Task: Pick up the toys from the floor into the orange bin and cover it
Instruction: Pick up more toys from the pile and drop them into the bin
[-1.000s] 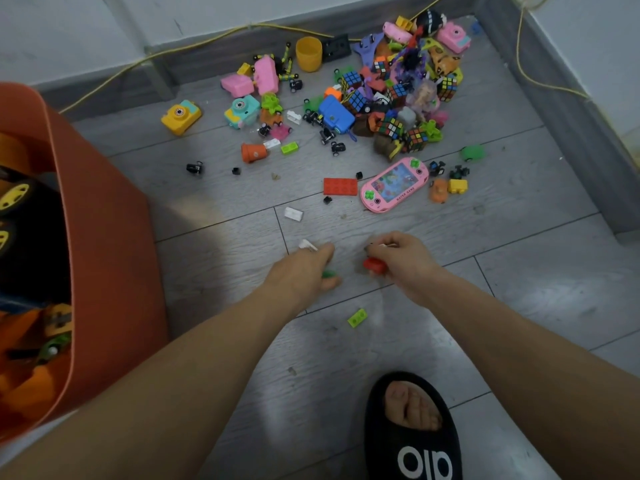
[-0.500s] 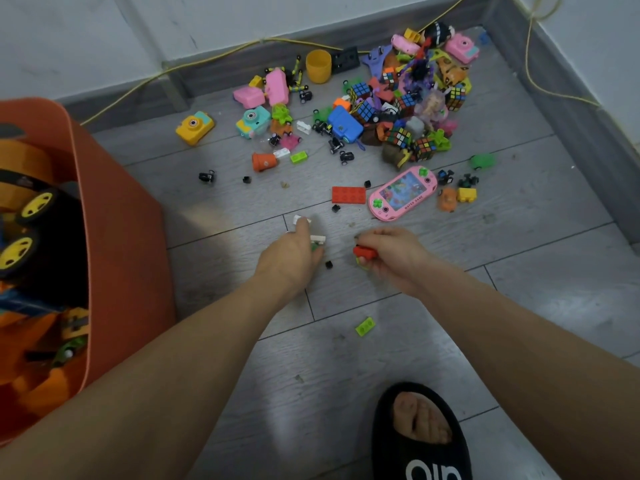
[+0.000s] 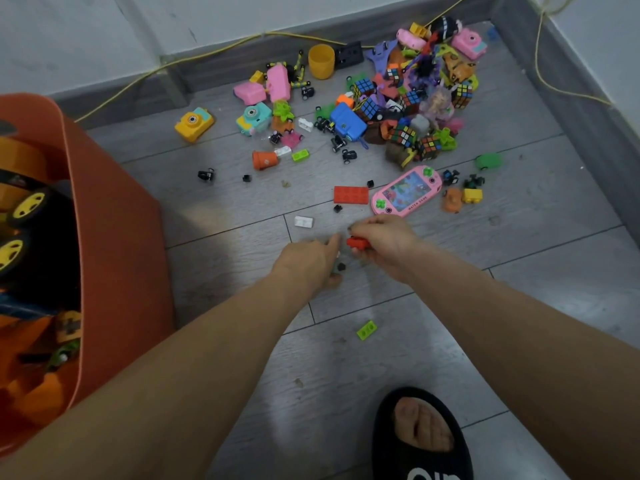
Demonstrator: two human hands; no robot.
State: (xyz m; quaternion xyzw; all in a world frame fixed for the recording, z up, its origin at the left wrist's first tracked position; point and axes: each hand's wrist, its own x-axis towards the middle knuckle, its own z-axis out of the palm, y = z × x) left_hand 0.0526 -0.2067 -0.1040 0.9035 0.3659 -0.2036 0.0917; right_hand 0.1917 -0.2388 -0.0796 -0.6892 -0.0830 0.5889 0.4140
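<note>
Grey plank floor [image 3: 346, 393] running up to a pale wall and dark skirting at the top of the frame. At the bottom right, a foot in a black slipper [image 3: 420, 441]. Just above and left of it, near the centre, a small green brick [image 3: 366, 330] lying alone on the boards.

Along the left edge, the orange bin [image 3: 114, 258], uncovered, already holding a toy car with yellow wheels and other orange pieces. No lid to be seen.

In the middle of the frame, both arms reached forward. Right hand [image 3: 388, 242] curled round a small red brick [image 3: 357, 242], pinched between thumb and fingers. Left hand [image 3: 306, 261] just beside it, low over the floor with knuckles up and one finger stretched toward the red brick; whether it held anything, impossible to tell. A tiny dark piece [image 3: 341, 267] on the floor right at its fingertips.

A little farther up, a white brick [image 3: 303, 222], then a flat red plate [image 3: 350, 195] and a pink handheld water game [image 3: 406, 190] side by side.

Beyond these, toward the upper right corner, the main heap of toys: puzzle cubes [image 3: 402, 134], a blue toy camera [image 3: 347, 123], a teal one [image 3: 254, 118], a yellow one [image 3: 194, 123] off to the left, pink pieces, a yellow cup [image 3: 321, 61] near the skirting. A yellow cable [image 3: 207, 51] trailing along the wall.
</note>
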